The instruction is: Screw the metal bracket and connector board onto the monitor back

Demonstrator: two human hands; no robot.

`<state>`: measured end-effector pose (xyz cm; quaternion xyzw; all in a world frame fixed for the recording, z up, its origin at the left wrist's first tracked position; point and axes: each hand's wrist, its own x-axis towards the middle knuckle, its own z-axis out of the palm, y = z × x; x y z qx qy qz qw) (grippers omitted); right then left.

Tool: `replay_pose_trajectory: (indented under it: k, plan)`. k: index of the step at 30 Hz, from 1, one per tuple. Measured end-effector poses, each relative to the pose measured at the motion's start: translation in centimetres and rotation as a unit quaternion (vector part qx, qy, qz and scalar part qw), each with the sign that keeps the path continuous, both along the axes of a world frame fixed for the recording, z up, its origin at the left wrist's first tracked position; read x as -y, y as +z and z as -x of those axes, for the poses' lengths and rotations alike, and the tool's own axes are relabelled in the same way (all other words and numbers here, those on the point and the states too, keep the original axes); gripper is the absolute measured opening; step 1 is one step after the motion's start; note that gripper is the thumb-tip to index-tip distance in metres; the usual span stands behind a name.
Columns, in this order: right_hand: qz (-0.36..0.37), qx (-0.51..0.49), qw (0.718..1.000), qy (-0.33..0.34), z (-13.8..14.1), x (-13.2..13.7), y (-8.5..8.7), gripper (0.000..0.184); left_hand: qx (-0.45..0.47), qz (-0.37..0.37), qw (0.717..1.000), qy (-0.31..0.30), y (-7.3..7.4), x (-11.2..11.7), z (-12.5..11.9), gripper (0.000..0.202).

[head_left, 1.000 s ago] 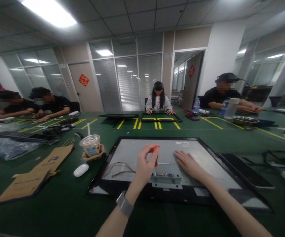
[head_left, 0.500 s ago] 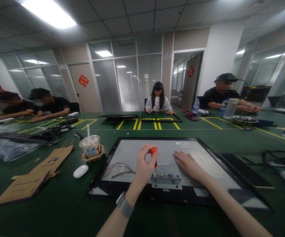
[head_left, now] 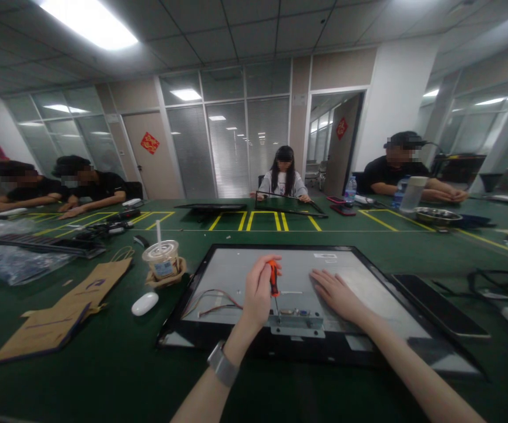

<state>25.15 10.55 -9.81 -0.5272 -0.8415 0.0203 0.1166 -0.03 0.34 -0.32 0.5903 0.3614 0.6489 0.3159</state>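
Since half a second ago the screwdriver has been brought more upright, its orange handle now standing between the fingers rather than leaning. Across the table, the frame that lay flat is lifted at one end by the person sitting there.

In the head view, the left hand, with a watch on its wrist, is closed around the screwdriver's handle. The thin shaft points down onto the metal bracket at the near edge of the screen panel. The right hand lies flat on the panel just beside it, fingers spread, holding nothing. The panel rests face down on the green table, right in front of the person.

Loose wires run over the panel left of the left hand. Further left stand a cup with a straw, a white mouse and a flat paper bag. A black strip lies right of the panel. Nothing sits between the hands and the bracket.
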Motion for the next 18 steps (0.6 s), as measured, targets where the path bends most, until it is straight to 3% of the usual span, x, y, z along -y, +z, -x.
replay_pose_trajectory:
  k: [6, 14, 18]
  plan:
    - [-0.001, 0.002, 1.0, -0.002, 0.1, 0.03, 0.1, 0.054, -0.044, -0.045, 0.997, 0.048, 0.47, 0.08, -0.25, 0.021]
    - [0.002, 0.0, 1.0, -0.001, 0.1, 0.08, 0.1, 0.054, 0.021, 0.003, 1.0, -0.006, 0.14, -0.08, -0.19, 0.034]
    - [0.004, 0.002, 1.0, 0.0, 0.1, 0.04, 0.13, 0.055, 0.016, -0.006, 1.0, 0.02, -0.04, -0.43, -0.14, 0.031]
